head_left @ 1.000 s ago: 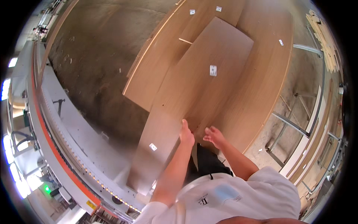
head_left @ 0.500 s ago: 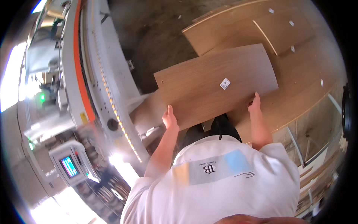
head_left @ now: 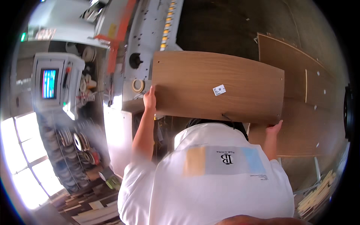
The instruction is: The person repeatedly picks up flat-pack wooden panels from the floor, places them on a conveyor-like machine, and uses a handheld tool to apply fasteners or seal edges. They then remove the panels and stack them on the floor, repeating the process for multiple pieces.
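Observation:
A brown wood-grain panel is held level in front of my body, its long side running left to right. Small holes show near its corners, and a white label sticks to its top face. At the panel's left end, my left hand grips the edge, the fingers hidden beneath. My right hand holds the near right corner from below, with the thumb at the edge. Just left of my left hand, a roll of tape lies on the machine's end.
A long machine with a roller track and an orange strip stands ahead left. Its control screen is at the left. Larger brown panels lie on a stand to the right. Rolls of edge banding fill a rack at lower left.
My body has turned left, so the machine has swung toward the middle and the stacked panels further right. The panel is still in both hands, and my right hand is now at its near right corner.

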### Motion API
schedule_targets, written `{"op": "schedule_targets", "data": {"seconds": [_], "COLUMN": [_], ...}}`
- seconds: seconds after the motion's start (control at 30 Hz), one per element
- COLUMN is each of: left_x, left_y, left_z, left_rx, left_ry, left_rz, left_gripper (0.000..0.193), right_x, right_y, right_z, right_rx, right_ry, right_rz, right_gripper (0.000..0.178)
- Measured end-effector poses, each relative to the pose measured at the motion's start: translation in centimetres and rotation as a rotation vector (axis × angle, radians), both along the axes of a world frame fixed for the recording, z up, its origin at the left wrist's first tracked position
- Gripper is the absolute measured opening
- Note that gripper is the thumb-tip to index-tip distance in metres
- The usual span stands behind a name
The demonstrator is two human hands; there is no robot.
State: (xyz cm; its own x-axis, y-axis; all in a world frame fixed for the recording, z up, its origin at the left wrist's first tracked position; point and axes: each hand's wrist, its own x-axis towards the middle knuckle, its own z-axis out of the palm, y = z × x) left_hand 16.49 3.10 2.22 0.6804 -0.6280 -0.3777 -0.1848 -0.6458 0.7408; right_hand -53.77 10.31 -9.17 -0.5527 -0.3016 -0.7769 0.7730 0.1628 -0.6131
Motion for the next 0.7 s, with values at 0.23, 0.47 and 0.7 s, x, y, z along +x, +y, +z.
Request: {"op": "schedule_targets", "data": {"seconds": [0.23,0.47,0.7], "left_x": [14.0,15.6,6.7], "left_y": [2.5,4.4,9.0], "left_z": [-0.4,0.8,-2.3], "left_rx": [0.091,-0.009,-0.217], "left_ry": [-0.652,-0.957,-0.658], "left_rz": [-0.129,-0.306,0.095], "left_gripper": [0.044,0.046,0.084], "right_x": [12.8,18.5,27.5], "right_y": [0.4,2.1,-1.1], "right_z": [-0.8,5.1,10.5], "right_rx": [0.000,0.009,0.079], "right_ry": [-0.171,-0.219,0.320], "right_rz": [0.159,0.882,1.435], "right_gripper": [0.045,0.037,0.042]}}
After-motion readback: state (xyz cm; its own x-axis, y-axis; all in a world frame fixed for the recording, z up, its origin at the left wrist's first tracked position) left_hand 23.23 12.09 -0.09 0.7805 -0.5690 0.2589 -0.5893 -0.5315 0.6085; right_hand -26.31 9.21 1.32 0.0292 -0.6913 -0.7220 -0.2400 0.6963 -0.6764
